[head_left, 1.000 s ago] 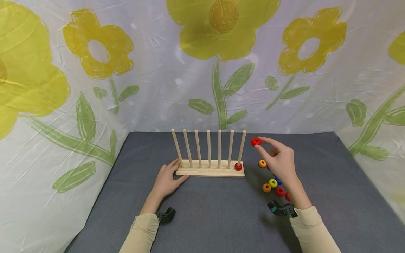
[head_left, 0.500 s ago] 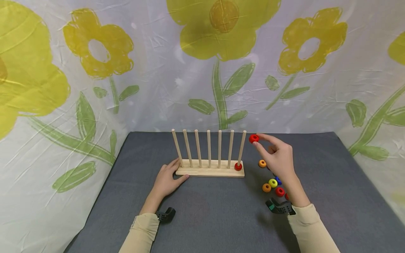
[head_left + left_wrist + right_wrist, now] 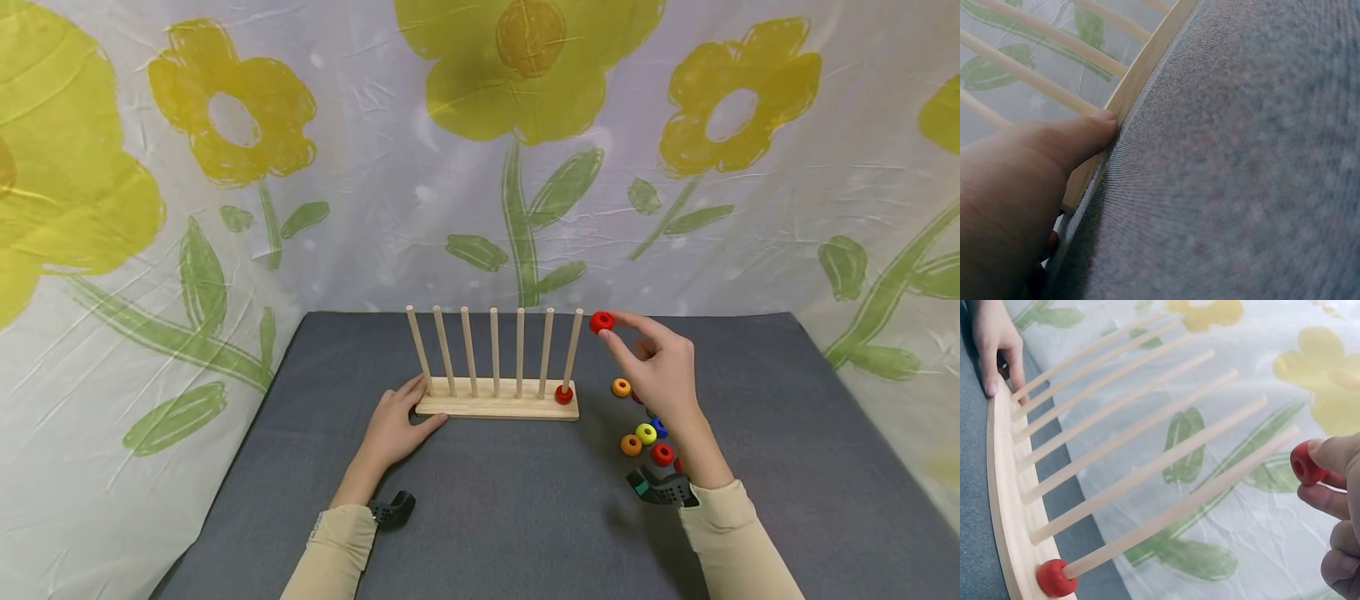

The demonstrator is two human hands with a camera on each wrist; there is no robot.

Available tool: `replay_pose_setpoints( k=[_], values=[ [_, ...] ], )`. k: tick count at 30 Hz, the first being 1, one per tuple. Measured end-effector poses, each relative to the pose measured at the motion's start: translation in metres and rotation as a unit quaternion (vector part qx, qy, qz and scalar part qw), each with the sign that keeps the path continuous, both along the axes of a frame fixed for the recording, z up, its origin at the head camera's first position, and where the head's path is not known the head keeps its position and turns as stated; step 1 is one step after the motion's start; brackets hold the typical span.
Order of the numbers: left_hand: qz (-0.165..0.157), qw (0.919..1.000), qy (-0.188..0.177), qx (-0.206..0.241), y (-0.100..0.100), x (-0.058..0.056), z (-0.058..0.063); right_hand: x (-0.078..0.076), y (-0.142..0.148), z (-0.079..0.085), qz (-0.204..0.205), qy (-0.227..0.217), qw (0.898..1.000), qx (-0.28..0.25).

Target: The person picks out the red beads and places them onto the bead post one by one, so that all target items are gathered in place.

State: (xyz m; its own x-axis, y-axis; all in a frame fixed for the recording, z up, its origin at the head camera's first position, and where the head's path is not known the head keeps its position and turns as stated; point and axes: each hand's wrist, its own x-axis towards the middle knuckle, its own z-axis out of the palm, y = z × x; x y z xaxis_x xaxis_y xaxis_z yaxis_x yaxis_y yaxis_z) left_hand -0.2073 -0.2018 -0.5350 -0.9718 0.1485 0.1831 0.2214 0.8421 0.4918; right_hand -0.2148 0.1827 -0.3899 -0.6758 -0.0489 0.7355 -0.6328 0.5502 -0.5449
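1. My right hand [image 3: 663, 367] is up in the air, with my thumb and a finger pinching a red ring [image 3: 1315, 464].
2. That ring is near the top of the end stick [image 3: 572, 350], on my right side. It is just beside the stick, not on it.
3. My left hand [image 3: 393, 425] holds the other end of the wooden stand [image 3: 480, 407]. My thumb is on the front edge and my other fingers go round the back.
4. The stand has seven sticks in a row. One bottom ring [image 3: 564, 397], a red one, sits low on the end stick.
5. Under my right hand, more rings lie on the gray cloth [image 3: 480, 517]. I see two orange rings [image 3: 631, 445], a yellow ring [image 3: 646, 433], a blue ring [image 3: 659, 427] and a red one. Some others are partly hidden by my arm.
6. Behind it all hangs a sheet [image 3: 367, 225] with big yellow flowers.
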Motion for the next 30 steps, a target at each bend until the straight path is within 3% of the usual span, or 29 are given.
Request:
replay_pose_setpoints(
  k=[11,30],
  values=[
    [-0.001,1.0000,0.003,0.002,0.000,0.000,-0.001,-0.002,-0.004,0.009,0.003,0.017,1.000,-0.007],
    [0.001,1.0000,-0.004,0.003,0.000,-0.001,-0.001,-0.008,-0.013,0.008,0.017,0.013,1.000,-0.021]
  ],
)
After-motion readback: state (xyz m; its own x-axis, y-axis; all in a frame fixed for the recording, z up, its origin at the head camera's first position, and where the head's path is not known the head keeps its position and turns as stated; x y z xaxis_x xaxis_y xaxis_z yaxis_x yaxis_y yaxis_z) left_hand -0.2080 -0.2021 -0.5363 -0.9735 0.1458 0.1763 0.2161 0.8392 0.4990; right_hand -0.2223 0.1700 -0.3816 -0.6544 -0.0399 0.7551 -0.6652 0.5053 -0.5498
